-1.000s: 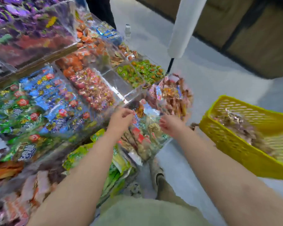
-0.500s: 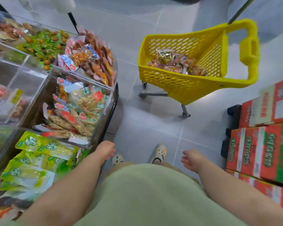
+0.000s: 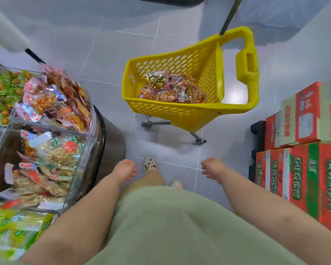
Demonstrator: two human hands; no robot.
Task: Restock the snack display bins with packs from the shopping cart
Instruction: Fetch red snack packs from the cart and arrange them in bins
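Observation:
A yellow plastic shopping cart (image 3: 180,109) stands on the grey tiled floor ahead of me, with several snack packs (image 3: 172,88) lying in its bottom. On my left are clear display bins (image 3: 92,131) filled with snack packs (image 3: 52,153). My left hand (image 3: 125,170) hangs beside the nearest bin's corner, fingers loosely curled, holding nothing. My right hand (image 3: 212,168) hangs over the floor, also loosely curled and empty. Both hands are well short of the cart.
Stacked red and green cardboard boxes (image 3: 302,165) stand on a black pallet at my right. A dark pole (image 3: 229,14) rises behind the cart's handle. My feet in light shoes (image 3: 150,163) are on the tiles between bins and boxes.
My hands left the bin's snack packs and dropped to my sides. My view turned from the display to the cart, which now sits closer to the middle.

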